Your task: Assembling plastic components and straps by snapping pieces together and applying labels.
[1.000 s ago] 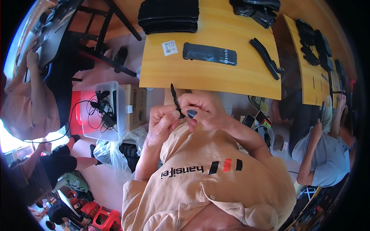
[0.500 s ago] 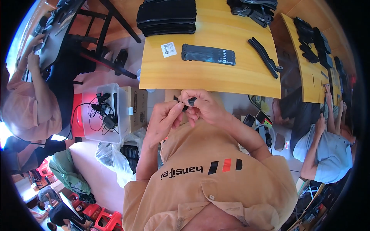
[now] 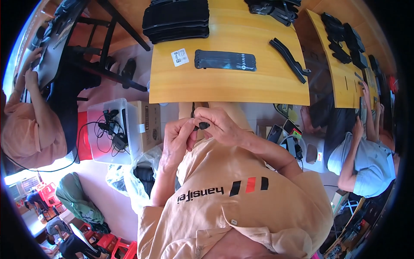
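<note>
Both hands are together in front of my body, just off the table's near edge. My left hand (image 3: 177,133) is closed, its thumb and fingertips pinching a small black piece (image 3: 203,125). My right hand (image 3: 219,124) is closed on the same piece from the other side, its fingers touching the left ones. A thin dark strand (image 3: 193,108) sticks out beyond the fingers; the piece may be a strap or cable end, but the fingers hide most of it. On the table lie a flat dark plastic sleeve (image 3: 225,60) and a bent black strip (image 3: 288,59).
The wooden table (image 3: 233,90) also bears a stack of black pouches (image 3: 176,19), a bundle of black straps (image 3: 276,11) and a white label (image 3: 180,57). A clear bin (image 3: 103,149) with cables stands left beside a cardboard box (image 3: 151,125). Co-workers sit either side.
My hands have turned slightly and drawn closer, shifting a little left. The thin strand now shows above the fingers. The view has shifted slightly; the things on the table lie the same.
</note>
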{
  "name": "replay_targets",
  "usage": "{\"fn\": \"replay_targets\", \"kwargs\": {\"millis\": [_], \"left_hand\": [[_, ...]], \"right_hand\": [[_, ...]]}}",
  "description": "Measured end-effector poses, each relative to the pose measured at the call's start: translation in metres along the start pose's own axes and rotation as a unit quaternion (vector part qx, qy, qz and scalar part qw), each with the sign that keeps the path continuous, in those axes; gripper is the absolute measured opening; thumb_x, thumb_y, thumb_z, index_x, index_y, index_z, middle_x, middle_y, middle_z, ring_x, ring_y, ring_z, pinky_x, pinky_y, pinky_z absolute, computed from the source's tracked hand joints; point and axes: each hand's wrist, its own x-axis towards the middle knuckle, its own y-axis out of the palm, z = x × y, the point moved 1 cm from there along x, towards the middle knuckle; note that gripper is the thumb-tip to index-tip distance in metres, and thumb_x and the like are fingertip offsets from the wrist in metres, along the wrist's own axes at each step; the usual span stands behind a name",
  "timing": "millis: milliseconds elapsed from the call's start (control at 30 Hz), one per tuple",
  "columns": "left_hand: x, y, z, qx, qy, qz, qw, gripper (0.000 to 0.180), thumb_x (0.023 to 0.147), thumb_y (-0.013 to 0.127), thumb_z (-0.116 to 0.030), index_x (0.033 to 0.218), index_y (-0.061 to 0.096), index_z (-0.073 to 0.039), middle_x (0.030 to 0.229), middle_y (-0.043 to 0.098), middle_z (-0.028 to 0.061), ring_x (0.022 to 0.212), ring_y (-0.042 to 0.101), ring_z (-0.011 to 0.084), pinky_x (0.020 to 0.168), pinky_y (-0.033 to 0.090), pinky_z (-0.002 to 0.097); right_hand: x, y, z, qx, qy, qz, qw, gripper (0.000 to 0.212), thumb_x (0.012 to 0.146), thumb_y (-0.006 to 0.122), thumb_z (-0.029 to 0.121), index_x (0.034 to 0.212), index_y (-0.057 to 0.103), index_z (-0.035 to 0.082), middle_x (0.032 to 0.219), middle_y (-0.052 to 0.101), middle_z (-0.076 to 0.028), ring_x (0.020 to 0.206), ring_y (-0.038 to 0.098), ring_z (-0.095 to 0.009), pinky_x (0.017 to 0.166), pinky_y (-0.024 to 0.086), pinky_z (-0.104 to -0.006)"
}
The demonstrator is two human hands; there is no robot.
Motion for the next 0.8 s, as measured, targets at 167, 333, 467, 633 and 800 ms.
{"fn": "replay_targets", "kwargs": {"millis": [167, 333, 467, 633, 800], "left_hand": [[-0.002, -0.005, 0.007, -0.095, -0.017, 0.014, 0.995, 0.037, 0.088, 0.052, -0.026, 0.056, 0.043, -0.010, 0.046, 0.038, -0.0039, 0.034, 0.029, 0.0026, 0.032, 0.018, 0.0192], [-0.016, -0.066, 0.011, -0.237, -0.105, -0.102, 0.960, 0.036, 0.083, 0.060, -0.027, 0.056, 0.038, -0.016, 0.046, 0.030, -0.0080, 0.034, 0.027, 0.0019, 0.031, 0.016, 0.0184], [-0.046, -0.158, 0.015, -0.552, -0.107, 0.015, 0.827, 0.034, 0.090, 0.048, -0.015, 0.058, 0.036, -0.016, 0.044, 0.032, -0.0089, 0.029, 0.020, 0.0008, 0.026, 0.016, 0.0177], [-0.093, -0.204, -0.002, -0.508, -0.006, -0.088, 0.857, 0.034, 0.092, 0.044, -0.016, 0.059, 0.036, -0.014, 0.043, 0.028, -0.0070, 0.030, 0.019, 0.0026, 0.027, 0.017, 0.0180], [-0.129, -0.247, -0.028, -0.406, 0.124, -0.224, 0.877, 0.040, 0.094, 0.043, -0.020, 0.055, 0.031, -0.015, 0.044, 0.025, -0.0049, 0.033, 0.019, 0.0046, 0.030, 0.016, 0.0198]], "right_hand": [[-0.009, 0.003, 0.006, 0.272, 0.200, -0.030, 0.941, 0.008, 0.086, 0.043, 0.004, 0.081, 0.049, 0.002, 0.052, 0.043, -0.002, 0.042, 0.040, -0.007, 0.043, 0.035, -0.0213], [-0.028, -0.059, -0.017, 0.193, 0.279, -0.158, 0.927, 0.014, 0.083, 0.040, 0.008, 0.083, 0.052, 0.001, 0.049, 0.040, 0.001, 0.039, 0.038, -0.006, 0.035, 0.035, -0.0225], [-0.062, -0.109, -0.034, 0.143, 0.314, -0.217, 0.913, 0.010, 0.082, 0.041, 0.008, 0.082, 0.049, 0.003, 0.047, 0.035, 0.002, 0.035, 0.033, -0.007, 0.033, 0.037, -0.0242], [-0.087, -0.134, -0.044, 0.145, 0.305, -0.316, 0.887, 0.014, 0.087, 0.044, 0.015, 0.084, 0.052, 0.004, 0.048, 0.033, 0.004, 0.036, 0.033, -0.006, 0.033, 0.036, -0.0234], [-0.118, -0.168, -0.025, 0.015, 0.359, -0.322, 0.876, 0.019, 0.087, 0.044, 0.018, 0.091, 0.055, 0.002, 0.048, 0.031, 0.004, 0.036, 0.032, -0.006, 0.033, 0.036, -0.0227]]}}
